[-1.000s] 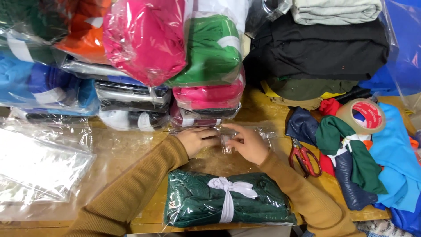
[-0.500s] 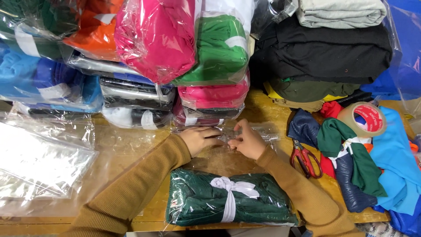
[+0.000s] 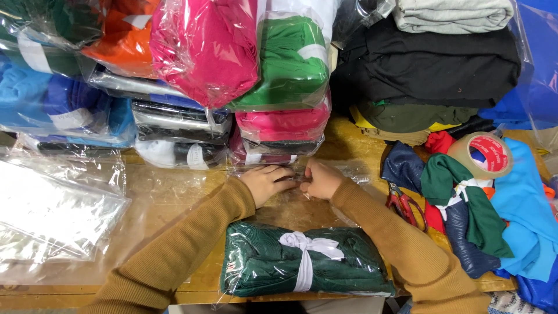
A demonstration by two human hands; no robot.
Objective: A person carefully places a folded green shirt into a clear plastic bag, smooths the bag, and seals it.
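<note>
**Closing the open end of a clear bag around a green bundle**

Wooden table top point(image 3: 174, 192) carries everything, and the upper part of the frame is full of stacked bagged garments, among them a pink pack point(image 3: 203, 46) and a bright green pack point(image 3: 290, 58). At upper right lies a pile of dark folded cloth point(image 3: 430, 64).

Low in the centre rests the dark green folded bundle point(image 3: 267, 261), tied with a white ribbon point(image 3: 305, 250) and already inside a clear plastic bag point(image 3: 302, 200). The open end of this bag stretches up toward the middle of the frame, where both hands meet. The left hand point(image 3: 264, 181) presses flat on the film with fingers bent, and the right hand point(image 3: 319, 179) is closed in a pinch on the bag's edge, touching the left fingertips.

To do this step well, in my judgement, the film should be kept tight and flat against the table, with the air pushed out toward the mouth, so the fold comes straight and without wrinkles.

At right, red-handled scissors point(image 3: 404, 203) and a roll of packing tape point(image 3: 481, 154) lie near, beside loose coloured cloths point(image 3: 523, 203). Empty clear bags point(image 3: 52, 215) lie at left.
</note>
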